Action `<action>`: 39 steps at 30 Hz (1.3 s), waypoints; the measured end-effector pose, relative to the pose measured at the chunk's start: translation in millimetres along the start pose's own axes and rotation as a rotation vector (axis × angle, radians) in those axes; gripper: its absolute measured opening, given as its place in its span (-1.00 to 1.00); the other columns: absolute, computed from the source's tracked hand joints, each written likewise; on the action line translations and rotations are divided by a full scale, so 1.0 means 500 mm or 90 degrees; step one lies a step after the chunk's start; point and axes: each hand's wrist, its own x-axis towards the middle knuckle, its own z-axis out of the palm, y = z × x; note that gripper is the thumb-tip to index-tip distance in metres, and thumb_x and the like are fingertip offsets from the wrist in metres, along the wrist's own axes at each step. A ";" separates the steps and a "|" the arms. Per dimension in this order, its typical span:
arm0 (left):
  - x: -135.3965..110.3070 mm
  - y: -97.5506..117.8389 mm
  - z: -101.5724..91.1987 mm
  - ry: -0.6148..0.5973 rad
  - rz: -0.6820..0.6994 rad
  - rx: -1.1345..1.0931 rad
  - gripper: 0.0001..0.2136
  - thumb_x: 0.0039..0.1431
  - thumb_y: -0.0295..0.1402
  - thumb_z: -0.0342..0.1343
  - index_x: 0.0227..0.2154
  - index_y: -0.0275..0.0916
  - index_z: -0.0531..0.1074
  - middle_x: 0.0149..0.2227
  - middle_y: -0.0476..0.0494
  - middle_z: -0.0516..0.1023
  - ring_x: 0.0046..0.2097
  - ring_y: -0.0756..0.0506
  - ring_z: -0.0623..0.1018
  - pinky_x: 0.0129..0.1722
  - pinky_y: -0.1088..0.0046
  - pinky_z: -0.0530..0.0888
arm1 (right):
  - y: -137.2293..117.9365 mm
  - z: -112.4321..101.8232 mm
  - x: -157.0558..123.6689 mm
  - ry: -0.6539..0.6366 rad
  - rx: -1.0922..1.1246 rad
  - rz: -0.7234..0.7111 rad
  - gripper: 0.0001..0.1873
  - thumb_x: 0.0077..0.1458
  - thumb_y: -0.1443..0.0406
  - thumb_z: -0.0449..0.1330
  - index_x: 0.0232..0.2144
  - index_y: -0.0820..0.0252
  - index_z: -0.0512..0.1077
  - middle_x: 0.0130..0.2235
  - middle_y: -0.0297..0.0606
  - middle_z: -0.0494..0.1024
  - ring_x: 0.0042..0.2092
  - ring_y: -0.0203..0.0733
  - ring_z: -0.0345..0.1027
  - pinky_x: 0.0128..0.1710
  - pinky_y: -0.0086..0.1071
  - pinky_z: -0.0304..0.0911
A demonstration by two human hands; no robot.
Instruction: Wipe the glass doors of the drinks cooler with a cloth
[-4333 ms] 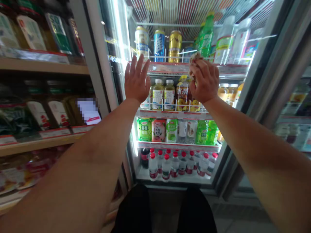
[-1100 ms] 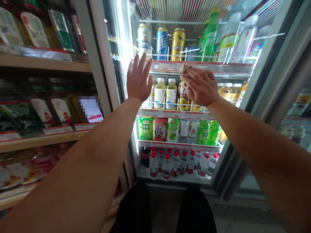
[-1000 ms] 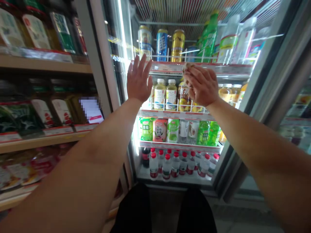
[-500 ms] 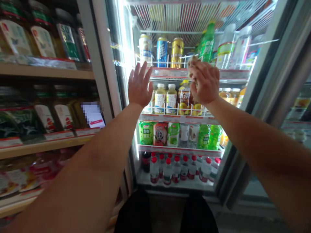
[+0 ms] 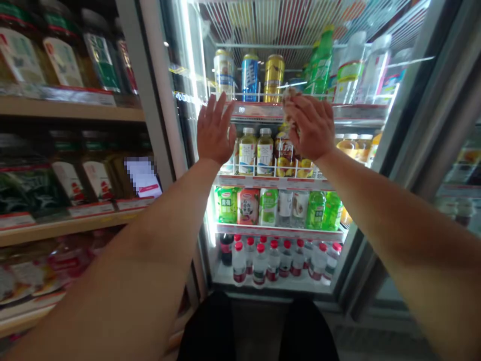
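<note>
My right hand (image 5: 311, 125) has its fingers clamped around a crumpled cloth (image 5: 289, 96), just below and right of a gold can (image 5: 274, 77), bunched, I judge, to press firmly on the glass (image 5: 259, 118). My left hand (image 5: 215, 131) is raised, fingers slightly apart, probably braced there for balance.

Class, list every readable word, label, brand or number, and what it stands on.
"青梅": green container left of the red one
"百香果红茶": red container
"茶": pale-labelled bottles; brown bottle
"SO": green-labelled bottle at upper left; rest unclear
Too small or blurred: price strips, cans, red-capped bottles
</note>
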 end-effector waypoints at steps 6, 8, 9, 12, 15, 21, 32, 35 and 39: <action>0.004 -0.007 0.005 -0.007 -0.005 -0.028 -0.41 0.34 0.00 -0.25 0.37 -0.03 0.07 0.45 0.29 -0.11 0.48 -0.03 -0.26 0.49 0.09 -0.28 | -0.001 0.004 -0.001 0.046 -0.018 0.055 -0.40 0.21 0.23 -0.02 0.28 0.10 0.29 0.31 -0.15 0.32 0.34 0.16 0.12 0.31 0.14 0.02; 0.002 -0.007 0.005 -0.006 -0.001 -0.011 -0.41 0.35 0.00 -0.28 0.37 -0.05 0.07 0.46 0.28 -0.12 0.48 -0.04 -0.23 0.48 0.09 -0.26 | -0.010 -0.003 -0.002 -0.005 -0.008 -0.001 -0.40 0.21 0.24 -0.01 0.29 0.09 0.28 0.31 -0.18 0.32 0.34 0.13 0.12 0.30 0.12 0.04; 0.001 -0.007 0.005 -0.003 0.001 -0.006 -0.41 0.35 0.00 -0.29 0.37 -0.06 0.07 0.46 0.26 -0.12 0.48 -0.04 -0.22 0.48 0.09 -0.25 | -0.013 -0.005 -0.003 -0.026 0.001 -0.018 -0.40 0.22 0.23 -0.01 0.29 0.07 0.26 0.32 -0.20 0.32 0.35 0.12 0.11 0.31 0.12 0.04; -0.001 -0.004 0.004 0.011 0.010 -0.014 -0.42 0.36 0.00 -0.30 0.37 -0.04 0.07 0.45 0.25 -0.08 0.48 -0.03 -0.24 0.49 0.11 -0.25 | -0.012 -0.006 -0.003 -0.033 0.017 0.006 -0.42 0.24 0.21 -0.04 0.30 0.02 0.25 0.32 -0.23 0.31 0.36 0.14 0.09 0.32 0.16 0.02; 0.000 -0.002 0.003 0.008 0.007 0.014 -0.42 0.37 -0.02 -0.28 0.37 -0.07 0.08 0.46 0.24 -0.08 0.48 -0.04 -0.21 0.49 0.13 -0.24 | -0.002 0.004 -0.003 0.036 0.004 0.090 -0.43 0.24 0.22 -0.05 0.27 0.05 0.29 0.32 -0.18 0.31 0.36 0.18 0.08 0.32 0.19 0.00; -0.001 0.006 -0.004 0.005 0.005 0.031 -0.44 0.38 -0.08 -0.25 0.37 -0.11 0.10 0.46 0.12 -0.05 0.48 -0.07 -0.16 0.49 0.08 -0.17 | -0.002 0.009 -0.004 0.065 0.008 0.130 -0.40 0.23 0.25 -0.07 0.31 0.03 0.25 0.34 -0.18 0.27 0.40 0.17 0.00 0.33 0.21 0.00; -0.004 0.001 -0.005 0.019 0.024 0.025 -0.46 0.38 -0.12 -0.20 0.37 -0.08 0.10 0.46 0.05 -0.02 0.48 -0.09 -0.14 0.47 0.05 -0.14 | -0.008 0.006 -0.010 0.053 0.003 0.126 -0.40 0.22 0.24 -0.06 0.30 0.04 0.26 0.34 -0.18 0.27 0.39 0.10 0.04 0.34 0.17 -0.01; -0.003 -0.004 0.003 0.013 0.016 0.025 -0.45 0.39 -0.09 -0.27 0.38 -0.08 0.07 0.47 0.18 -0.09 0.48 -0.03 -0.20 0.48 0.12 -0.21 | -0.001 0.014 -0.012 0.084 -0.006 0.157 -0.41 0.23 0.25 -0.08 0.29 0.05 0.26 0.33 -0.16 0.28 0.39 0.13 0.04 0.32 0.19 0.01; -0.001 -0.006 0.006 0.007 0.009 0.012 -0.42 0.37 -0.04 -0.28 0.38 -0.09 0.07 0.47 0.20 -0.10 0.48 -0.04 -0.25 0.48 0.10 -0.24 | -0.009 0.009 -0.014 0.049 0.012 0.101 -0.39 0.21 0.25 -0.05 0.30 0.05 0.26 0.32 -0.15 0.30 0.38 0.13 0.06 0.33 0.18 0.00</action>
